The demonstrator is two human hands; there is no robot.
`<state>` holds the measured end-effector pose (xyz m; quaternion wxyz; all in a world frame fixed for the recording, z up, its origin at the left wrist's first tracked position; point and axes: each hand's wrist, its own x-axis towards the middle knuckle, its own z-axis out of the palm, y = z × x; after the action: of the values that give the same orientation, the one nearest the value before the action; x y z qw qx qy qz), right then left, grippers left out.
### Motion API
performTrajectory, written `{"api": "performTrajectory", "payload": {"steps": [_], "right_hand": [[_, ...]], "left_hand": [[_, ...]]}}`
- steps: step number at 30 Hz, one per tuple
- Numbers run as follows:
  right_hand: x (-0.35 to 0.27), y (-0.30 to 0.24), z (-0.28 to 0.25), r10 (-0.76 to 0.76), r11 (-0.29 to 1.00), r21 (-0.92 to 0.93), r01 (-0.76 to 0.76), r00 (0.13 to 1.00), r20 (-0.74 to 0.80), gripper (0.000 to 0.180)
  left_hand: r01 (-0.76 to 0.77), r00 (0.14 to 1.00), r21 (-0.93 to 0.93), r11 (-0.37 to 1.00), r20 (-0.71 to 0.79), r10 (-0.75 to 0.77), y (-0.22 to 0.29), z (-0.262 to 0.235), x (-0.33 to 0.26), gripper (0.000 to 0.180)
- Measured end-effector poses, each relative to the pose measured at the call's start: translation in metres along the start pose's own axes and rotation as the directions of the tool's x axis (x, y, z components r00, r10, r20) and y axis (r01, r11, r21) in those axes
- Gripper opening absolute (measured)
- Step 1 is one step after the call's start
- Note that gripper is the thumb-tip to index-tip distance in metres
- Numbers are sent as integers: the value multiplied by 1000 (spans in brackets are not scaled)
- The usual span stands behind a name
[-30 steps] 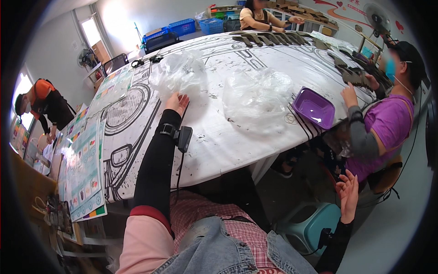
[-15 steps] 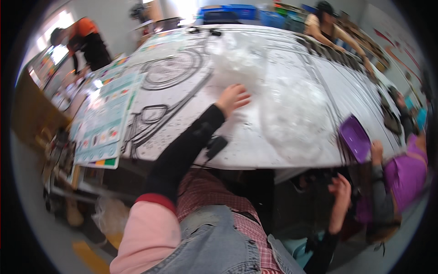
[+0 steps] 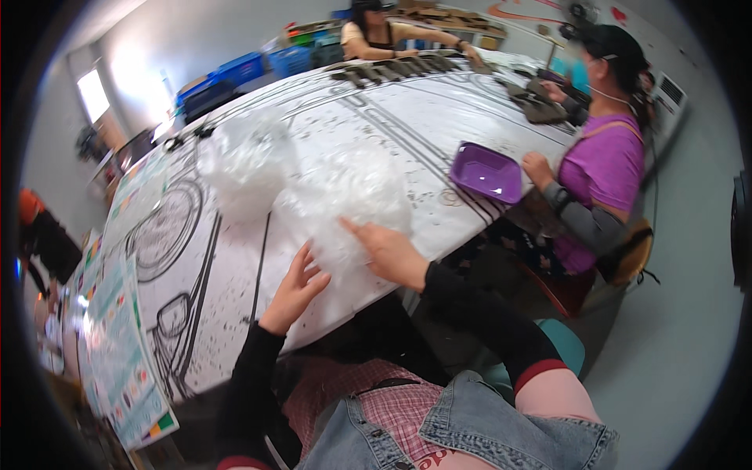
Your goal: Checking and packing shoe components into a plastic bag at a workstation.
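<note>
A crinkled clear plastic bag (image 3: 364, 184) lies near the front of the white table, looking loosely filled. My right hand (image 3: 389, 252) rests on its near side, the index finger stretched over the plastic and the other fingers partly hidden. Just left of the bag's near corner is my left hand (image 3: 298, 288), its thumb and fingers apart and nothing in it. Behind it to the left stands a second puffed clear plastic bag (image 3: 249, 160).
The table's white cover (image 3: 235, 258) bears black line drawings and dark specks. Printed sheets (image 3: 113, 345) lie along the left edge. A purple tray (image 3: 486, 174) sits at the right, beside a person in a purple shirt (image 3: 603, 160). Another person (image 3: 372, 35) handles dark pieces (image 3: 392, 70) across the table.
My view has swung to the right. My right hand has come up from beside the table onto the nearer bag. The left hand has drawn back from the farther bag.
</note>
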<state>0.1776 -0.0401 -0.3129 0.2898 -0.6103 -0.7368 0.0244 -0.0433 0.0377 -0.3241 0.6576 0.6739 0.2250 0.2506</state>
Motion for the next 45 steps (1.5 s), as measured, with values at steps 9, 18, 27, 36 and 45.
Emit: {"api": "performTrajectory", "payload": {"steps": [9,18,27,36,45], "right_hand": [[33,-20,-2,-299,916,228,330,940,-163,64],[75,-3,2,-188,926,332,177,982,3,81],[85,28,55,-106,903,421,88,994,19,33],[91,31,61,-82,874,480,72,997,-1,33],[90,33,52,-7,847,530,-34,997,77,34]], "left_hand": [[-138,989,1,990,-58,137,7,0,21,62],[-144,935,216,966,-289,204,-15,-28,42,32],[-116,943,342,933,-256,211,-27,-43,47,30],[-96,949,317,944,-256,183,-35,-48,43,34],[-6,957,358,934,-270,110,-30,-42,46,36]]}}
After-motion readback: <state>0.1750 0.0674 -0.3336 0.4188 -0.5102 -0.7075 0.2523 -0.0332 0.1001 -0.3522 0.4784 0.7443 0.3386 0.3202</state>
